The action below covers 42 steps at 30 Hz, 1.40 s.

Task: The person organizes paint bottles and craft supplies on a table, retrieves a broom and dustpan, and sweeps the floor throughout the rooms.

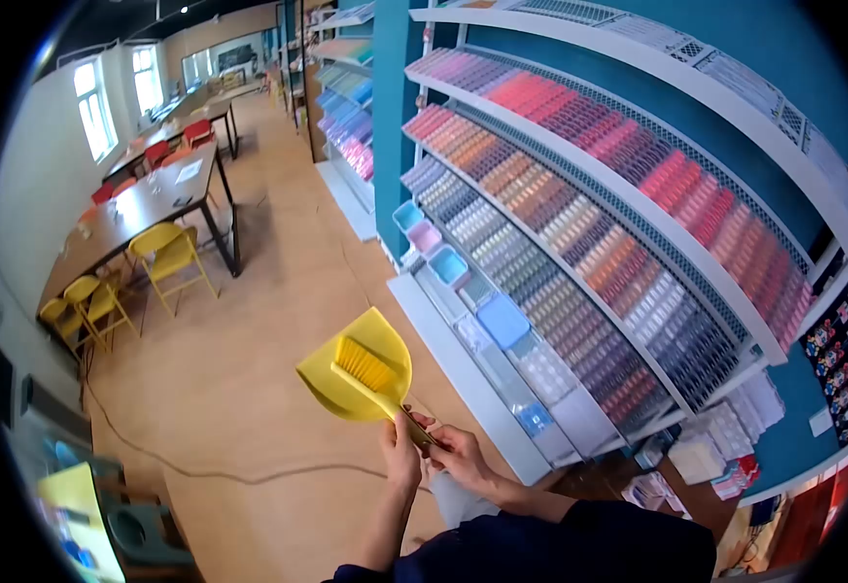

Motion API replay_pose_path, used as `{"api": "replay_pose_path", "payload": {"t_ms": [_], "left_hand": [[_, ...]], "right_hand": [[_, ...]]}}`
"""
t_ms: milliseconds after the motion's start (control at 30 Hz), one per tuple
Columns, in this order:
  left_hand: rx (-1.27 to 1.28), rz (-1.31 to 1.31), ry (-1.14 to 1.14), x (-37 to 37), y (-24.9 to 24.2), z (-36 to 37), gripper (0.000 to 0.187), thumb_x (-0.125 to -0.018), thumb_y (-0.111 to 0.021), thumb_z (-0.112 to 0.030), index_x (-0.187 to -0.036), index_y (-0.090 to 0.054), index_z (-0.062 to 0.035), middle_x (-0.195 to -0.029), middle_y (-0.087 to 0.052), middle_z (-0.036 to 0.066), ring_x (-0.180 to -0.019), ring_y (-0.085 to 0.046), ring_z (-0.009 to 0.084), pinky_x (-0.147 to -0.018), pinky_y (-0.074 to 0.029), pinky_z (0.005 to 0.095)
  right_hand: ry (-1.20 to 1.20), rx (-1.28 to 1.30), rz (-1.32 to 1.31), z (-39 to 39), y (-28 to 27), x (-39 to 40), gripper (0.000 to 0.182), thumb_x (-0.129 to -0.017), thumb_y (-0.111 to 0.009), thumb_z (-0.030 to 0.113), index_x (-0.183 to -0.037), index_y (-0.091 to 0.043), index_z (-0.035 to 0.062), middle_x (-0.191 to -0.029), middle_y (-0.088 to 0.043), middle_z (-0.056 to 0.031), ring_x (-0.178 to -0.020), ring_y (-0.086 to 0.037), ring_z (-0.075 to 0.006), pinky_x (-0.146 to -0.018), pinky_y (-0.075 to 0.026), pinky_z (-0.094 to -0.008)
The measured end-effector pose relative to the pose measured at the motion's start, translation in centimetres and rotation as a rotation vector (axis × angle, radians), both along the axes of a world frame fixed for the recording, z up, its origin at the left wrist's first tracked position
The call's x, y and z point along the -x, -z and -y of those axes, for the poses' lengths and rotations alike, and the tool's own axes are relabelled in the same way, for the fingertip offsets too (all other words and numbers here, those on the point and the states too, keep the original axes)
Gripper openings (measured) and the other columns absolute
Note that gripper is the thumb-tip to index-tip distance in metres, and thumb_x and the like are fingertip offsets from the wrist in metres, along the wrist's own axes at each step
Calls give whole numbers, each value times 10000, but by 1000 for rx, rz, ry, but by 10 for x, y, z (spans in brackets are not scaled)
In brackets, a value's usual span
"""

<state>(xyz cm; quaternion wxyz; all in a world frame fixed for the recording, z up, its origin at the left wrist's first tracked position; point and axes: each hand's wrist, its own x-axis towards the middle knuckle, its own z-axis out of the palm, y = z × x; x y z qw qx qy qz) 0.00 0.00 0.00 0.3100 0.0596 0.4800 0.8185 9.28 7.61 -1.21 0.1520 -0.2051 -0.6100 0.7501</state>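
Observation:
A yellow dustpan [385,340] is held out in front of my body, over the floor. Inside its pan lies a yellow brush [363,365], bristles toward the far side and its handle running back to my hands. My left hand [402,452] is closed around the handle end, where brush and dustpan handles come together. Just to the right, my right hand [460,455] is closed on the same handle area, its fingers touching near the left hand's. Which handle each hand grips is hard to tell.
Tilted white shelves [540,243] of colourful small items rise at the right, with plastic bins [503,321] along the lowest ledge. A cable [249,479] crosses the floor. Yellow chairs [168,255] and a long table [142,209] stand at the left.

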Motion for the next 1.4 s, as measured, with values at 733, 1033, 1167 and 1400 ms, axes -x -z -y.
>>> {"api": "replay_pose_path", "payload": {"t_ms": [733, 1033, 1167, 1400], "left_hand": [[-412, 382, -85, 492, -15, -262, 453, -871, -586, -466, -1115, -587, -85, -928, -620, 5, -885, -581, 153, -844, -480, 309], [-578, 129, 389, 630, -86, -360, 493, -931, -536, -315, -1340, -409, -71, -1341, -454, 83, -1162, -476, 241, -983, -391, 409], [-342, 116, 735, 672, -23, -357, 549, -927, -539, -317, -1384, -355, -76, -1420, -378, 102, -1210, -441, 237, -988, -374, 411], [48, 403, 645, 712, 119, -290, 566, -926, -501, -400, -1429, -327, -208, -1499, -251, 19, -1340, -270, 187, -1022, -326, 360]], "right_hand": [[347, 370, -143, -234, -41, 547, 188, -847, -662, 176, -925, -647, 6, -747, -637, -18, -600, -572, -82, -530, -442, -215], [590, 11, -548, -375, -171, 688, 118, -892, -605, 170, -932, -590, 60, -789, -611, 5, -690, -573, -70, -624, -455, -205], [785, -619, -830, -442, -357, 651, 122, -921, -501, 124, -970, -536, 17, -794, -597, -43, -630, -552, -96, -559, -455, -238], [1539, -1650, -770, -526, -657, 493, 269, -880, -567, 275, -973, -583, 24, -866, -658, -151, -817, -634, -314, -691, -481, -391]]}}
